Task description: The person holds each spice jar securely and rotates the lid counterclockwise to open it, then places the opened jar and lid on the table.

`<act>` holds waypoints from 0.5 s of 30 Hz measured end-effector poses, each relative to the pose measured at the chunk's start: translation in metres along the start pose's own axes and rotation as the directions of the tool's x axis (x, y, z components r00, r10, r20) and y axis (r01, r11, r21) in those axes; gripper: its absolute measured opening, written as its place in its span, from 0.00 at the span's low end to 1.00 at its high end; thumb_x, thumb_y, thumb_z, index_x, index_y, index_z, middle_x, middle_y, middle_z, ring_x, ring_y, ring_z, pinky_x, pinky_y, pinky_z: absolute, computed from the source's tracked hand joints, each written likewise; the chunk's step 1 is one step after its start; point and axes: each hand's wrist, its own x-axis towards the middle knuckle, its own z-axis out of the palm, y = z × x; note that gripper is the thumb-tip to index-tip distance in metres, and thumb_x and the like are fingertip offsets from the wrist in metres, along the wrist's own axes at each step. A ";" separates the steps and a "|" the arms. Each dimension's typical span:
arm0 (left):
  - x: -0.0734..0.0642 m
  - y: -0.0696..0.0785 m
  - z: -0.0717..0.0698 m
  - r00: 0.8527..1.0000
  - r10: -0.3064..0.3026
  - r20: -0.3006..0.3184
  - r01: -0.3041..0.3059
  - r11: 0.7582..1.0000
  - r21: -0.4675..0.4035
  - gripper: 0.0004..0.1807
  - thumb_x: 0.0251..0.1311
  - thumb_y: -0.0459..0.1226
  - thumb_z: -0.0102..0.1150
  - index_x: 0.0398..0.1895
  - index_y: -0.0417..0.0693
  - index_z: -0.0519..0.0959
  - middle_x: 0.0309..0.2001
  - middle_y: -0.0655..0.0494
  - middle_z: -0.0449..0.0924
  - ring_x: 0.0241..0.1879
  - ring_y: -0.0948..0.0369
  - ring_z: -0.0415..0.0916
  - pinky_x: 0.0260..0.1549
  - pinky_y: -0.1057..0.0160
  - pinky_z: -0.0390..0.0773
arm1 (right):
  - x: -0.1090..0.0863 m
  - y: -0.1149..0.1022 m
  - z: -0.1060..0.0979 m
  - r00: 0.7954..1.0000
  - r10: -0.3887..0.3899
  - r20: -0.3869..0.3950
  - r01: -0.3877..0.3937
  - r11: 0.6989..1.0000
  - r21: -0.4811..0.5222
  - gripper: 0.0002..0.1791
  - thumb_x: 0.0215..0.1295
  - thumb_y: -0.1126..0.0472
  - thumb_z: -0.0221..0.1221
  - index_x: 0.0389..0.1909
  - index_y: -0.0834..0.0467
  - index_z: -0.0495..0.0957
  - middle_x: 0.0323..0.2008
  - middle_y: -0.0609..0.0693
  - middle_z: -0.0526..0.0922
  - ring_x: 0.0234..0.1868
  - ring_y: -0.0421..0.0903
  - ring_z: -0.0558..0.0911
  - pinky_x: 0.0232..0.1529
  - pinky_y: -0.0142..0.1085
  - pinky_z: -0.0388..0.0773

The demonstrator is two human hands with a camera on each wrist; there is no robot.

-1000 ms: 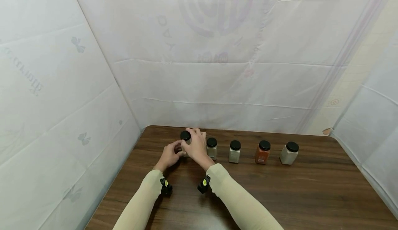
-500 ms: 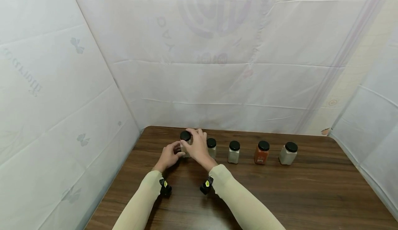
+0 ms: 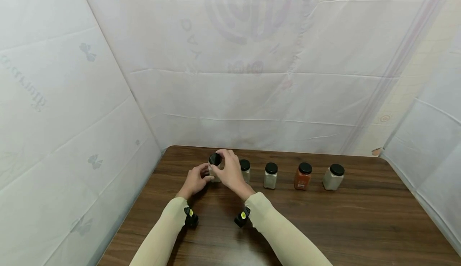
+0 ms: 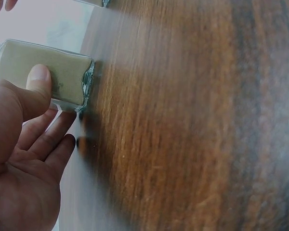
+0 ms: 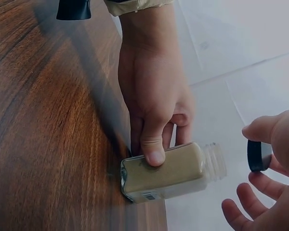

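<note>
A square glass jar of tan powder stands upright at the table's left. My left hand grips its body; in the left wrist view the thumb presses one side and the fingers lie on the other. Above the jar, my right hand pinches a black lid between thumb and fingers. In the right wrist view, a gap separates the lid from the bare threaded neck.
Several capped jars form a row to the right: a pale one partly behind my right hand, another pale one, an orange-red one and a whitish one. White cloth walls border the brown wooden table.
My right wrist has shifted slightly right, and the lid shows slightly lower and more tilted in the head view. The left hand keeps its hold on the jar.
</note>
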 end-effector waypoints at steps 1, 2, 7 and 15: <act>0.000 0.000 0.000 1.000 0.007 -0.001 -0.007 1.000 0.003 0.25 0.65 0.33 0.69 0.65 0.44 0.78 0.56 0.45 0.85 0.56 0.47 0.82 0.57 0.45 0.79 | 0.000 0.000 -0.001 1.000 -0.007 0.000 0.007 1.000 0.005 0.24 0.67 0.59 0.69 0.61 0.58 0.76 0.49 0.54 0.78 0.43 0.49 0.75 0.42 0.42 0.74; 0.000 0.000 0.000 1.000 0.015 -0.005 -0.015 1.000 0.009 0.24 0.65 0.33 0.69 0.65 0.44 0.78 0.55 0.44 0.85 0.56 0.47 0.82 0.56 0.44 0.79 | -0.001 -0.001 -0.002 1.000 -0.009 0.003 0.009 1.000 0.010 0.23 0.67 0.59 0.69 0.61 0.58 0.76 0.50 0.54 0.78 0.41 0.48 0.75 0.41 0.40 0.73; 0.000 0.002 -0.001 1.000 0.005 -0.010 -0.005 1.000 0.021 0.24 0.64 0.33 0.69 0.63 0.44 0.79 0.54 0.46 0.86 0.55 0.48 0.83 0.57 0.44 0.79 | -0.003 -0.001 -0.006 1.000 -0.018 0.007 0.018 0.999 0.048 0.22 0.67 0.61 0.69 0.59 0.57 0.75 0.51 0.52 0.79 0.38 0.45 0.78 0.38 0.37 0.78; 0.000 0.001 0.000 1.000 -0.003 -0.016 0.004 1.000 0.022 0.24 0.64 0.33 0.70 0.63 0.43 0.79 0.53 0.45 0.86 0.54 0.48 0.83 0.57 0.44 0.79 | -0.011 -0.002 -0.015 0.999 -0.033 0.011 0.032 0.996 0.085 0.23 0.67 0.61 0.68 0.60 0.57 0.73 0.54 0.54 0.81 0.41 0.50 0.84 0.40 0.39 0.82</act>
